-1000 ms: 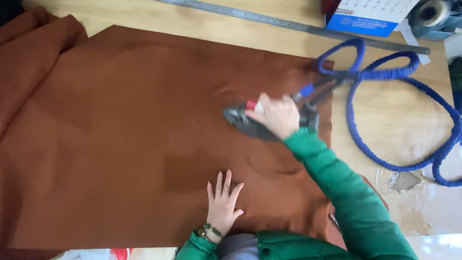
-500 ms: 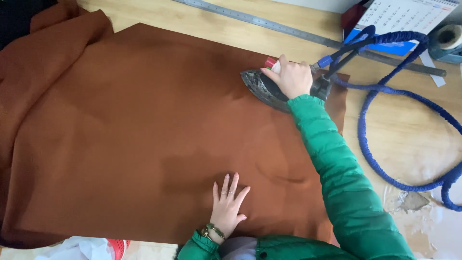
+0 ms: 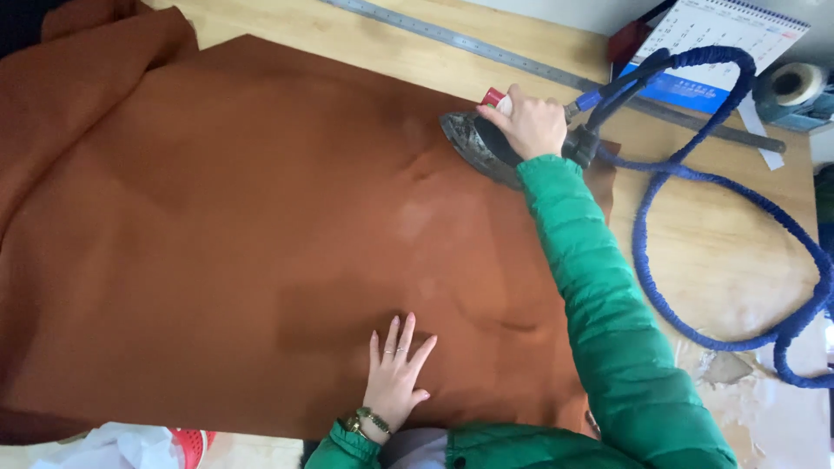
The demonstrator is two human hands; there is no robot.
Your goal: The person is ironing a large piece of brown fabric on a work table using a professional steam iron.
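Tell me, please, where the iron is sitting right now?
In the head view, the iron sits upper right of centre on the brown fabric, gripped by the right hand, just below the metal ruler.

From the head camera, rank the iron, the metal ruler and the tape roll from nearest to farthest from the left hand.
From the left hand, flat on the brown cloth:
1. Iron, up and to the right, under the right hand.
2. Metal ruler, beyond the iron along the far table edge.
3. Tape roll, far right corner.

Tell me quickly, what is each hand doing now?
Left hand: open, flat on the brown fabric.
Right hand: closed on the iron.
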